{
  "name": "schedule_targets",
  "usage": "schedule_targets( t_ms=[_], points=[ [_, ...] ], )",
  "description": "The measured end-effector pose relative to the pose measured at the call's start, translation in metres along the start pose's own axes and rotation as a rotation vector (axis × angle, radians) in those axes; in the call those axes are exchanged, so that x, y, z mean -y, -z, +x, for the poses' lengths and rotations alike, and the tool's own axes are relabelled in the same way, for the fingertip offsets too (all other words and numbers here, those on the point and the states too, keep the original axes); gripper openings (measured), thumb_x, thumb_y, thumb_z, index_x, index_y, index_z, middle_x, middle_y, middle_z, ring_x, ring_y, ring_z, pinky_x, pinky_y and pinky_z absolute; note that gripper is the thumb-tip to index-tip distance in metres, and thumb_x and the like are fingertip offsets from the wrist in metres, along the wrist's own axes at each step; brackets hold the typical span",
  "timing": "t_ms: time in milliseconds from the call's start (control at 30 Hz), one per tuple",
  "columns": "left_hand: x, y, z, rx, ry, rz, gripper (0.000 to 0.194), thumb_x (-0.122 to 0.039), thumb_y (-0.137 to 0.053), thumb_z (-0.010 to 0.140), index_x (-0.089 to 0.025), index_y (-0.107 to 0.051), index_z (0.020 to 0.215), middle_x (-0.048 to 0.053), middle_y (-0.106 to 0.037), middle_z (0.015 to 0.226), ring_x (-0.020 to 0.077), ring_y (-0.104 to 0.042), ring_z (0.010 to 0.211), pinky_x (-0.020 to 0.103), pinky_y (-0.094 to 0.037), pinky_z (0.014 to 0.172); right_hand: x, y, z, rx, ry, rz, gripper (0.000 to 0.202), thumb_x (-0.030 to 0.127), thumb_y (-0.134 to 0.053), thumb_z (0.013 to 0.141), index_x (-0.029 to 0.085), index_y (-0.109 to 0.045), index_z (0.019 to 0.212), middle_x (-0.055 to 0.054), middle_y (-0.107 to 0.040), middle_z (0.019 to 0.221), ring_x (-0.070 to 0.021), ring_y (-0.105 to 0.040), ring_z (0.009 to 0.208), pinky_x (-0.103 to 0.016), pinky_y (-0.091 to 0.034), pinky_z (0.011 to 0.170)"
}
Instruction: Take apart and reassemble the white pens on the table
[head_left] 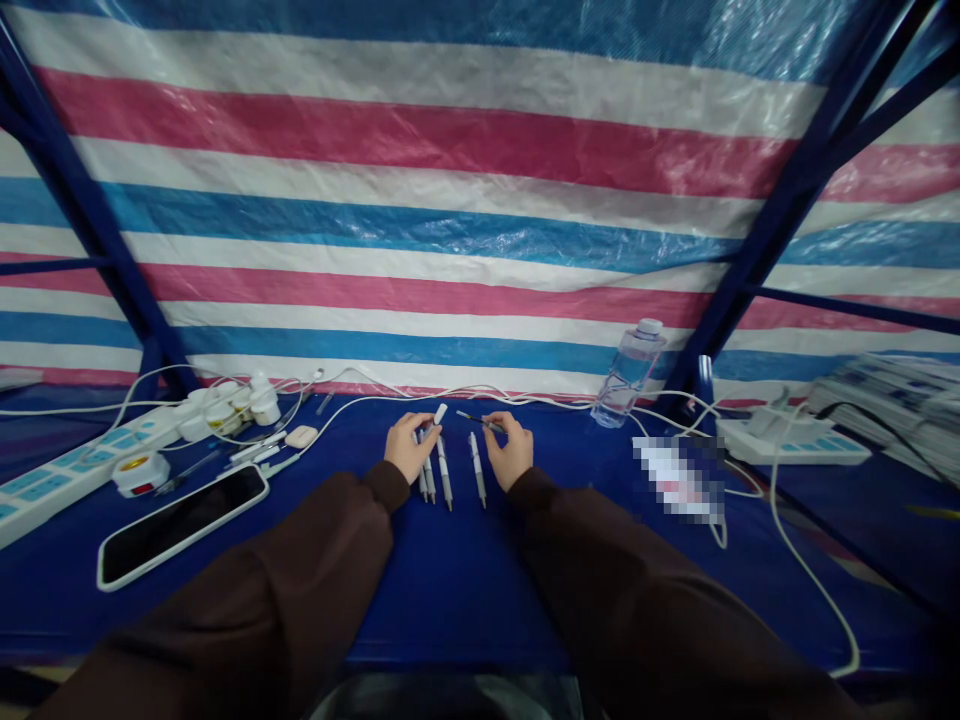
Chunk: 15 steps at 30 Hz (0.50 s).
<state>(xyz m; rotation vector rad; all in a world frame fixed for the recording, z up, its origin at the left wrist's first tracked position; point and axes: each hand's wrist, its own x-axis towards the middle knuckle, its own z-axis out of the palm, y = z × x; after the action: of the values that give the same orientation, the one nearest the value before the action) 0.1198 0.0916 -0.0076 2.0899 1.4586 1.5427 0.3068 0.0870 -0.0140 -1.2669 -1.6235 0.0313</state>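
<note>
My left hand (407,446) is closed, pinching a short white pen part (440,412) whose end points up and to the right. Opposite it, my right hand (511,450) grips a thin pen refill (471,416), dark with a pale tip, which points left toward the white part. A small gap separates the two pieces. On the blue tabletop between my hands lie several white-and-grey pens: one pen (478,470) beside my right hand, another pen (445,475) near the middle, and others partly under my left hand.
At left are a phone (184,525), a long power strip (90,460) with chargers, and a small white case (301,437). A clear water bottle (628,375) stands back right, near a blurred packet (679,480), another power strip (791,440) and stacked papers (892,400). Cables run along the back.
</note>
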Motion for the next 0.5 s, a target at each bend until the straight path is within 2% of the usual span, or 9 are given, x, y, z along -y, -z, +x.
schedule_targets(
  t_ms=[133, 300, 500],
  points=[
    [-0.003, 0.004, -0.001, 0.021, -0.004, 0.094, 0.016, -0.027, -0.057, 0.074, -0.024, -0.065, 0.088, 0.001, -0.058, 0.083, 0.0137, -0.057, 0.075, 0.026, -0.043, 0.071, 0.002, 0.002, 0.000, 0.001, -0.003, -0.042, 0.012, 0.021, -0.049, 0.077, 0.023, -0.056, 0.087, 0.000, -0.065, 0.086, -0.0165, -0.058, 0.081, -0.032, -0.031, 0.078],
    [-0.008, 0.008, 0.000, 0.018, 0.034, 0.258, 0.016, -0.025, -0.056, 0.076, -0.027, -0.066, 0.087, 0.001, -0.059, 0.091, 0.0177, -0.056, 0.088, 0.033, -0.035, 0.081, 0.004, 0.004, 0.000, 0.017, -0.020, -0.074, 0.013, 0.016, -0.049, 0.075, 0.023, -0.057, 0.083, 0.001, -0.065, 0.083, -0.0164, -0.056, 0.081, -0.031, -0.029, 0.077],
    [-0.013, 0.011, -0.001, 0.015, 0.085, 0.330, 0.016, -0.026, -0.054, 0.078, -0.028, -0.066, 0.087, 0.002, -0.061, 0.096, 0.0206, -0.051, 0.092, 0.037, -0.029, 0.082, 0.004, 0.004, 0.000, 0.022, 0.001, -0.063, 0.016, 0.015, -0.049, 0.074, 0.023, -0.059, 0.084, 0.000, -0.065, 0.084, -0.0165, -0.056, 0.081, -0.032, -0.030, 0.078]
  ],
)
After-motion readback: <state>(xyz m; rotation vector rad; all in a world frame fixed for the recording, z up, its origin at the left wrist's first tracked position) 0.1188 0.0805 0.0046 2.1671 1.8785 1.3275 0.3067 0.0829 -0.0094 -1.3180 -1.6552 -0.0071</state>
